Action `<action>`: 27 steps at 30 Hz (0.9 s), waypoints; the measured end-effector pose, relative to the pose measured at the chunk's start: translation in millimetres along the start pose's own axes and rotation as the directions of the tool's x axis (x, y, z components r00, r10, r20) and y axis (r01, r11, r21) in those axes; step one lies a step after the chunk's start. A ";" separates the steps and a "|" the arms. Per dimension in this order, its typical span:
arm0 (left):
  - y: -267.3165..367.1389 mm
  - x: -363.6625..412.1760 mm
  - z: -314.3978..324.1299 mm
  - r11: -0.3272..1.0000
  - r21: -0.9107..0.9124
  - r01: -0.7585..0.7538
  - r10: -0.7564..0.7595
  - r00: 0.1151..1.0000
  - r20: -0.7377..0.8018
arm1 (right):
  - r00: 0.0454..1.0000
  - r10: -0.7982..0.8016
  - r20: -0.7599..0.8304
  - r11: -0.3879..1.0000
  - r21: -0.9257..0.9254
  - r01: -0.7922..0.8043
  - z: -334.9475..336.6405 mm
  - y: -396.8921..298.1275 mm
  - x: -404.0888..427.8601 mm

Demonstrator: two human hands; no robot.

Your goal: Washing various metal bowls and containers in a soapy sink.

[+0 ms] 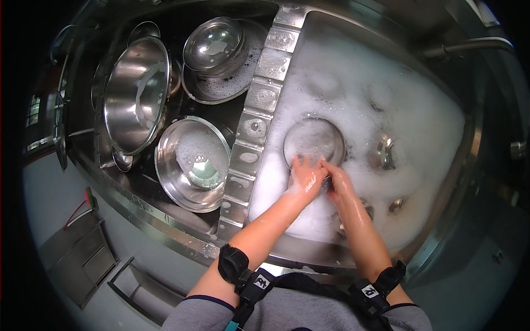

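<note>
Both my hands are at the near rim of a round stainless steel bowl (315,138) that sits in the suds of the right sink basin. My left hand (307,176) lies over the near edge, its fingers spread and their tips inside the bowl. Against the right side of that rim is my right hand (337,178), thumb towards my left hand; its other fingers are partly hidden below. Whether either hand grips the rim cannot be told. Foam covers the water around them, and a shiny metal piece (388,153) shows through it to the right.
A ridged steel divider (255,126) separates the basins. In the left basin are a large tilted steel bowl (136,95), a foamy bowl (192,163) nearer me, and a small bowl (213,43) on a wider one. A metal pipe (468,46) reaches in at upper right.
</note>
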State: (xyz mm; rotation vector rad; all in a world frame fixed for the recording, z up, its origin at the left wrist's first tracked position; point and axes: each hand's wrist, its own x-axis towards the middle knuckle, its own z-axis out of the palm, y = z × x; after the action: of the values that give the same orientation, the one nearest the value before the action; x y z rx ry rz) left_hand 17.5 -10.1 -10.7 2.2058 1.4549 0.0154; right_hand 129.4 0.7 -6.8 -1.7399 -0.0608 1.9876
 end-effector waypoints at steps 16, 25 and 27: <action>-28.8 18.2 -18.3 0.497 -0.867 0.030 -0.367 0.913 -0.179 | 0.915 -0.402 0.045 0.607 -0.735 0.303 -32.8 -31.8 59.8; -24.8 7.9 -5.2 0.857 -0.392 0.333 -0.246 0.935 0.256 | 0.379 -0.415 0.827 -0.786 -0.535 0.308 21.7 -58.6 -5.2; -30.1 5.8 -5.0 0.817 -0.427 0.388 -0.347 0.922 0.173 | 0.390 -0.415 0.822 -0.758 -0.550 0.352 15.2 -54.8 -0.9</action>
State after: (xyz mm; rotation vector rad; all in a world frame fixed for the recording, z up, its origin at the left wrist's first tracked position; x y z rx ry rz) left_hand -7.3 6.2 -19.9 1.5099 1.6133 0.1154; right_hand 133.4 52.7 15.8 -1.2899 -2.8411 0.2712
